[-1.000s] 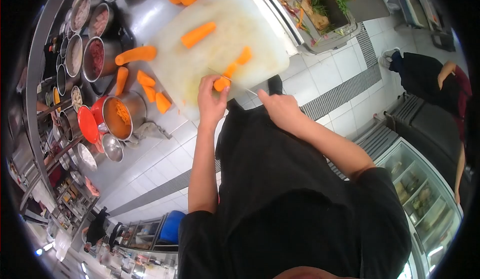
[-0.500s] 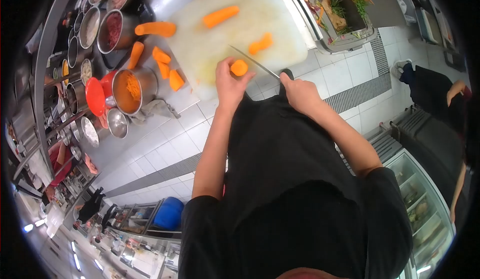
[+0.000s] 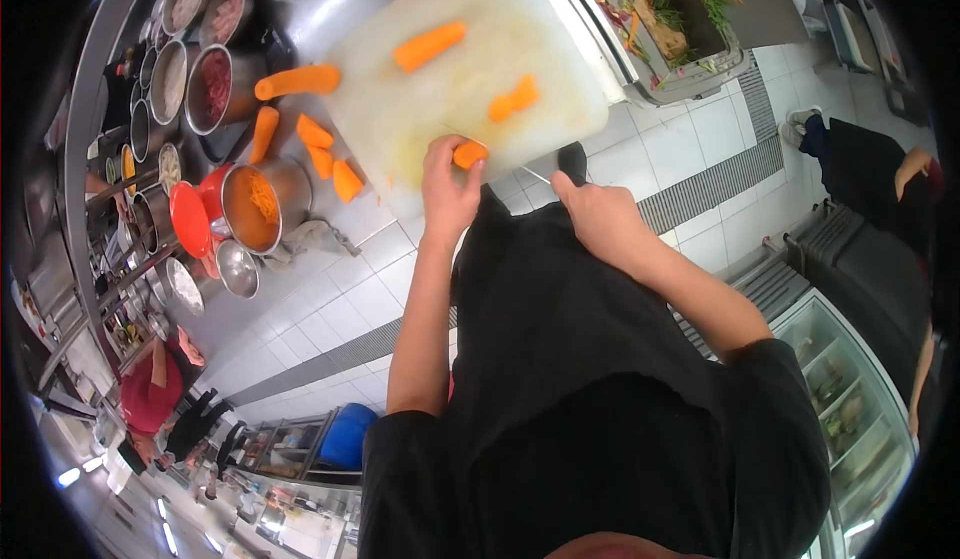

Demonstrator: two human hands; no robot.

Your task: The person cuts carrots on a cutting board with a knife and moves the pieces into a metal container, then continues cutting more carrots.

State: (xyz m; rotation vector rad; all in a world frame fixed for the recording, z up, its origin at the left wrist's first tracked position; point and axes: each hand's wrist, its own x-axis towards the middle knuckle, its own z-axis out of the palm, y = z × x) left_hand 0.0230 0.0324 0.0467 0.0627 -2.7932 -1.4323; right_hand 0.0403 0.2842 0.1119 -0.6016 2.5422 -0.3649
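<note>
In my left hand (image 3: 451, 187) is a short, peeled carrot piece (image 3: 468, 154), pinched between thumb and fingers above the near edge of the white cutting board (image 3: 470, 79). My right hand (image 3: 603, 221) grips a knife (image 3: 537, 174) just off the board's near corner. Only a short stretch of its blade shows; the handle is mostly hidden by the hand. On the board lie a longer carrot length (image 3: 430, 47) and a small clump of carrot pieces (image 3: 513, 99).
Left of the board are a whole carrot (image 3: 298, 82), several cut chunks (image 3: 316, 132) and a steel pot (image 3: 263, 209) with shredded carrot. Beyond stand metal bowls of meat (image 3: 222, 89). A bin of peelings (image 3: 668, 34) sits right. Another person (image 3: 870, 179) stands far right.
The knife has moved down and away from the carrot piece, so less of its blade shows over the board. My left hand has turned the carrot piece, showing more of its side.
</note>
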